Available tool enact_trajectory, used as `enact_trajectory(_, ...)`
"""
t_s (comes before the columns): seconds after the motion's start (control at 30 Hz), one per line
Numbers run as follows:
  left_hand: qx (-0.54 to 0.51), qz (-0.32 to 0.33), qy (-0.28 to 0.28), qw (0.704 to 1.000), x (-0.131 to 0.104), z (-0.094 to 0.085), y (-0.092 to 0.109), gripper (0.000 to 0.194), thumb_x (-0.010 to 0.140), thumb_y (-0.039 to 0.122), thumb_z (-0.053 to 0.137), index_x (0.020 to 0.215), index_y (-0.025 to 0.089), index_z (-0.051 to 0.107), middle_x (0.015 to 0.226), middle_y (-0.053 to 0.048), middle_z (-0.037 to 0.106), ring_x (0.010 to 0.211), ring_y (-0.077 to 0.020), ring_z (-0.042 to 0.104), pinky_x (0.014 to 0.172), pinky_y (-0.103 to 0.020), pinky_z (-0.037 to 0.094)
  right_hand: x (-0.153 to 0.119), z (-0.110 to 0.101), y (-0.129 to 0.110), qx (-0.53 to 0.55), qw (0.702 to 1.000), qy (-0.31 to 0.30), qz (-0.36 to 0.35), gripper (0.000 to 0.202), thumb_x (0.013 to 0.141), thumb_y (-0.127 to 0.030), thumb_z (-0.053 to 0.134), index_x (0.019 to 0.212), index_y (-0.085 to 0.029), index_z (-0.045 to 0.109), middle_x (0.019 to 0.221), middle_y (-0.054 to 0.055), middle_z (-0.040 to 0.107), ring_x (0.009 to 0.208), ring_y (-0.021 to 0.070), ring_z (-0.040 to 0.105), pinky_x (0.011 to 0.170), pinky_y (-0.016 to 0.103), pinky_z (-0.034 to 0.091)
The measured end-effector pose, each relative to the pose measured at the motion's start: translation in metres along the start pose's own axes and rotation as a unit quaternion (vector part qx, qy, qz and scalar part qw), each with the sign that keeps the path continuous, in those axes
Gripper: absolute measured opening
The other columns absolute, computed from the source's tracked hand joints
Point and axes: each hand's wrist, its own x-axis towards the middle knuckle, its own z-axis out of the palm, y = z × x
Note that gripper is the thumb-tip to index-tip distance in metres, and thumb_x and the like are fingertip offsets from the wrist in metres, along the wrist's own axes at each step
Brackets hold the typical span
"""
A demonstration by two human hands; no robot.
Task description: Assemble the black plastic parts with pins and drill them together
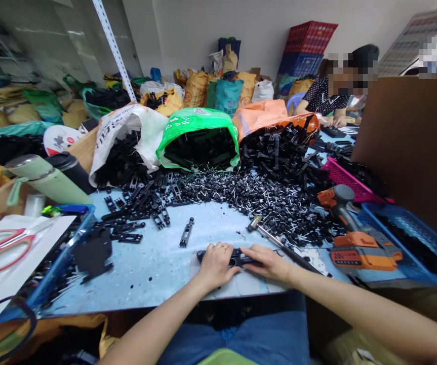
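Observation:
Near the table's front edge, a long black plastic part [238,257] lies flat on a pale pad [237,285]. Curled over its left portion is my left hand [217,261]. My right hand [266,261] grips it further right, with fingers closed around it. The fingers cover much of the part, so its full shape is hidden. A hammer [275,238] lies slanting just beyond my right hand. Apart from the others, a single black slotted piece [187,232] rests beyond my left hand.
Loose black pins with metal shafts [256,195] are heaped behind the hands, before white [148,137], green [199,116] and orange bags [264,116]. A cordless drill [366,256] and blue basket [411,263] stand right; scissors [3,248] lie left. A co-worker [326,96] sits beyond.

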Motion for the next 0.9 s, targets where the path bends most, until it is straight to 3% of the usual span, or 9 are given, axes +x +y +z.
enact_trajectory(0.17,-0.001,-0.055,0.017,0.998,0.001,0.003,0.008,0.042,0.075,0.048,0.06,0.104,0.018,0.051,0.1,-0.008,0.057,0.095,-0.0263,0.05,0.079,-0.039,0.036,0.005,0.0,0.008,-0.049,0.999,-0.005,-0.001,0.047,0.086,-0.038,0.05,0.129,-0.018,0.044,0.082,0.007,0.059,0.076,0.0172,0.053,0.069,0.03,0.044)
enact_trajectory(0.27,-0.003,-0.044,0.01,0.999,-0.001,0.002,0.01,0.043,0.073,0.052,0.06,0.098,0.018,0.053,0.098,-0.008,0.057,0.095,-0.0265,0.05,0.08,-0.039,0.036,0.005,-0.001,0.01,-0.065,0.997,-0.03,-0.042,0.045,0.087,-0.039,0.047,0.127,-0.019,0.047,0.082,0.007,0.058,0.076,0.0173,0.052,0.069,0.03,0.043)
enact_trajectory(0.37,0.006,-0.02,0.005,1.0,-0.006,-0.002,0.009,0.046,0.076,0.051,0.058,0.106,0.017,0.051,0.102,-0.009,0.057,0.098,-0.0264,0.049,0.083,-0.039,0.036,0.007,-0.007,0.011,-0.086,0.993,-0.059,-0.061,0.045,0.088,-0.043,0.045,0.126,-0.02,0.048,0.085,0.007,0.058,0.077,0.0164,0.052,0.069,0.029,0.042)
enact_trajectory(0.47,0.031,0.019,0.007,0.999,-0.01,-0.006,0.002,0.046,0.082,0.044,0.052,0.118,0.017,0.044,0.108,-0.011,0.055,0.101,-0.0254,0.048,0.084,-0.039,0.037,0.006,-0.011,0.009,-0.146,0.988,-0.048,0.0,0.05,0.083,-0.056,0.046,0.114,-0.017,0.056,0.089,0.01,0.059,0.079,0.0192,0.053,0.069,0.03,0.041)
enact_trajectory(0.57,0.064,-0.01,0.011,0.998,-0.011,-0.014,-0.009,0.031,0.089,0.039,0.041,0.1,0.014,0.056,0.094,-0.012,0.06,0.09,-0.0252,0.053,0.076,-0.037,0.04,0.006,-0.016,-0.003,-0.18,0.981,-0.02,0.077,0.052,0.082,-0.062,0.04,0.079,-0.015,0.062,0.071,0.009,0.057,0.068,0.0193,0.052,0.061,0.029,0.039)
enact_trajectory(0.63,0.038,-0.022,0.024,0.999,-0.015,-0.027,-0.011,0.039,0.091,0.039,0.031,0.079,0.015,0.059,0.078,-0.012,0.061,0.077,-0.0232,0.056,0.068,-0.034,0.041,0.008,-0.029,-0.02,-0.137,0.987,-0.016,0.077,0.056,0.085,-0.063,0.031,0.065,-0.017,0.058,0.061,0.007,0.054,0.06,0.0175,0.049,0.057,0.029,0.036)
enact_trajectory(0.73,-0.134,0.038,0.079,0.987,-0.029,-0.056,0.005,0.056,0.093,0.042,0.015,0.061,0.018,0.055,0.059,-0.007,0.056,0.06,-0.0177,0.054,0.059,-0.03,0.039,0.012,-0.059,-0.057,0.031,0.999,-0.013,0.032,0.062,0.087,-0.062,0.016,0.063,-0.021,0.055,0.056,0.005,0.052,0.056,0.017,0.049,0.055,0.03,0.035)
enact_trajectory(0.83,-0.362,0.059,0.148,0.918,-0.041,-0.077,0.041,0.06,0.093,0.045,0.011,0.059,0.019,0.054,0.049,-0.004,0.052,0.05,-0.0138,0.051,0.053,-0.027,0.038,0.02,-0.065,-0.092,0.235,0.971,0.009,0.038,0.06,0.089,-0.059,0.012,0.06,-0.023,0.051,0.05,0.004,0.048,0.052,0.0174,0.049,0.056,0.031,0.037)
enact_trajectory(0.9,-0.456,0.048,0.213,0.863,-0.042,-0.076,0.064,0.056,0.093,0.044,0.016,0.06,0.019,0.054,0.048,-0.003,0.052,0.048,-0.0126,0.05,0.051,-0.026,0.039,0.029,-0.043,-0.101,0.32,0.939,0.101,0.076,0.06,0.086,-0.062,0.008,0.064,-0.024,0.05,0.051,0.005,0.047,0.052,0.019,0.05,0.054,0.033,0.04)
